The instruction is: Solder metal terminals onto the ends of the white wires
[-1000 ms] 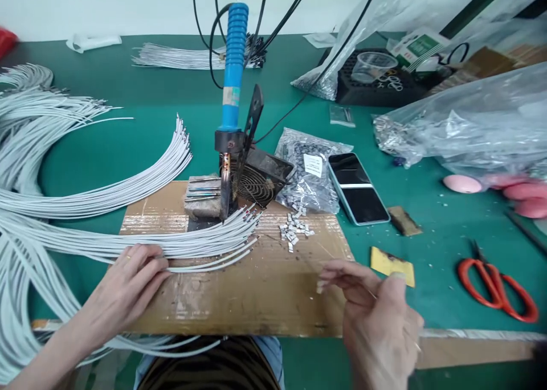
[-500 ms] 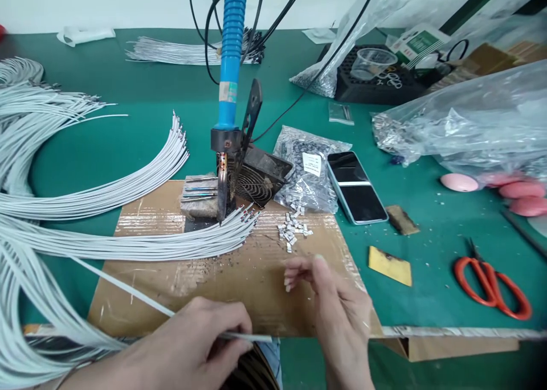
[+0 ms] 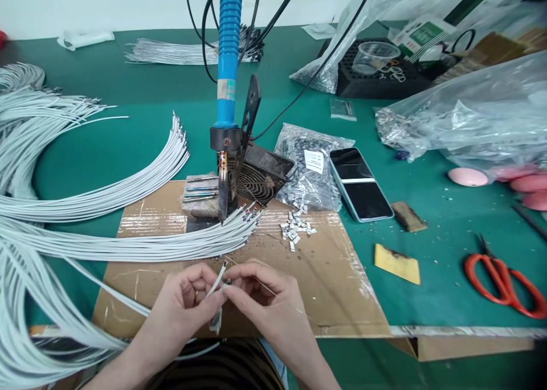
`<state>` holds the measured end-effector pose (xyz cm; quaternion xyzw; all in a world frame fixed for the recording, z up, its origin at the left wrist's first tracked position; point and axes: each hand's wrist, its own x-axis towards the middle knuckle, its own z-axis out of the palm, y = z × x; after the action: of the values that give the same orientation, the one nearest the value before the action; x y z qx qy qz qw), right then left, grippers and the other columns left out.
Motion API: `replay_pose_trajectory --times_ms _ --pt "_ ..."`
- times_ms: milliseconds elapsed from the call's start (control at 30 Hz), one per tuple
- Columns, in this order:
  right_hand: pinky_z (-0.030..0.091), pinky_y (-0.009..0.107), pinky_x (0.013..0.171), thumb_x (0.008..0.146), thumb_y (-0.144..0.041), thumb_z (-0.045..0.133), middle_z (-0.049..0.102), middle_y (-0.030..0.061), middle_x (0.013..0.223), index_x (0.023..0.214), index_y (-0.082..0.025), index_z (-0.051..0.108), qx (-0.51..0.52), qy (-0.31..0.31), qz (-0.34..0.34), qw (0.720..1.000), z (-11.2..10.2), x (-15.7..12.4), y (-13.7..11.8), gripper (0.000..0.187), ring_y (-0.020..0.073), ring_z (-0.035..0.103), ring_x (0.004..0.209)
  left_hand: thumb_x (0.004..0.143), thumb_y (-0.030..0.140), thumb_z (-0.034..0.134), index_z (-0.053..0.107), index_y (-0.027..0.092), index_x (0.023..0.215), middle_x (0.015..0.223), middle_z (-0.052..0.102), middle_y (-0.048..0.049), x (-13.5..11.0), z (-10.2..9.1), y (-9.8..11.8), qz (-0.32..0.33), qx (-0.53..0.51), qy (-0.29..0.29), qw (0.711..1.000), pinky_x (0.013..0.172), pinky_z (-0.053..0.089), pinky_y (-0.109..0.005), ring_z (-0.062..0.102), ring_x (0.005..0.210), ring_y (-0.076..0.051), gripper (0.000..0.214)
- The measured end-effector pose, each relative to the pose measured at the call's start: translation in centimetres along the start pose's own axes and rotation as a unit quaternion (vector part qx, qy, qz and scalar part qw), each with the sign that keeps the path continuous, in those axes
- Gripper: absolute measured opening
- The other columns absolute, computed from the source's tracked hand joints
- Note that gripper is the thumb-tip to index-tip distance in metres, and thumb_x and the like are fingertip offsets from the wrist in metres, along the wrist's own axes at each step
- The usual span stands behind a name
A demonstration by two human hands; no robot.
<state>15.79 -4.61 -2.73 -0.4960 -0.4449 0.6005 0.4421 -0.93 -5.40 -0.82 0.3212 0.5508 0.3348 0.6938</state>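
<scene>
While our left hand (image 3: 182, 307) pinches a white wire (image 3: 219, 277), our right hand (image 3: 269, 304) grasps its tip. Just beyond both grips lies a wire bundle (image 3: 171, 245).

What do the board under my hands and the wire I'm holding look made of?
The board looks like brown cardboard, shiny in streaks, probably from clear tape. The wire, pinched by the left hand and right hand, looks plastic-coated: it has a smooth white jacket, a loose curve and a darker tip.
</scene>
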Motion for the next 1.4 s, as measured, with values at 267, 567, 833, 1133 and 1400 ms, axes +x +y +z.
replay_pose_trajectory --times_ms 267,567,833,1133,1400 --pt "0.044 0.023 0.054 0.082 -0.032 0.086 0.071 0.0009 0.062 0.067 -0.019 0.079 0.078 -0.027 0.023 0.996 0.1 -0.2 0.6 0.021 0.0118 0.058 0.056 0.087 0.057 0.078 0.071 0.015 0.074 0.058 0.053 0.0048 -0.1 -1.3 0.1 -0.061 -0.027 -0.084 0.994 0.041 0.008 -0.021 0.018 0.041 -0.002 0.045" --pt "0.038 0.021 0.047 0.091 -0.037 0.079 0.063 -0.0017 0.065 0.082 -0.023 0.086 0.097 0.055 -0.021 0.994 -0.1 0.2 1.7 0.018 0.007 0.047 0.049 0.078 0.057 0.087 0.073 0.014 0.078 0.06 0.051 0.0049 -0.1 -1.5 1.2 -0.073 -0.083 -0.036 0.993 0.044 0.009 -0.021 0.018 0.048 -0.004 0.045" --pt "0.046 0.023 0.053 0.093 -0.027 0.075 0.073 0.0031 0.074 0.099 -0.028 0.089 0.045 -0.009 -0.067 0.997 1.2 -0.1 0.3 0.016 0.0123 0.056 0.058 0.081 0.048 0.088 0.065 0.016 0.079 0.071 0.054 0.0031 -0.1 -1.5 0.9 -0.05 -0.107 -0.038 0.992 0.05 0.02 -0.02 0.031 0.056 -0.007 0.04" --pt "0.04 0.02 0.048 0.09 -0.037 0.08 0.068 0.0012 0.07 0.093 -0.026 0.09 0.125 -0.024 0.01 0.992 1.5 -0.2 0.8 0.015 0.0085 0.049 0.053 0.082 0.05 0.087 0.057 0.018 0.074 0.065 0.049 0.0053 -0.3 -1.2 0.8 -0.045 -0.101 -0.032 0.993 0.051 0.023 -0.02 0.032 0.057 -0.008 0.044" --pt "0.041 0.021 0.047 0.089 -0.034 0.08 0.067 0.0006 0.067 0.089 -0.025 0.089 0.123 -0.001 0.0 0.992 1.8 -0.5 1.2 0.012 0.0091 0.047 0.051 0.077 0.053 0.09 0.057 0.017 0.072 0.063 0.048 0.0061 -0.7 -0.2 1.3 -0.035 -0.093 0.018 0.995 0.05 0.019 -0.02 0.028 0.057 -0.008 0.049"
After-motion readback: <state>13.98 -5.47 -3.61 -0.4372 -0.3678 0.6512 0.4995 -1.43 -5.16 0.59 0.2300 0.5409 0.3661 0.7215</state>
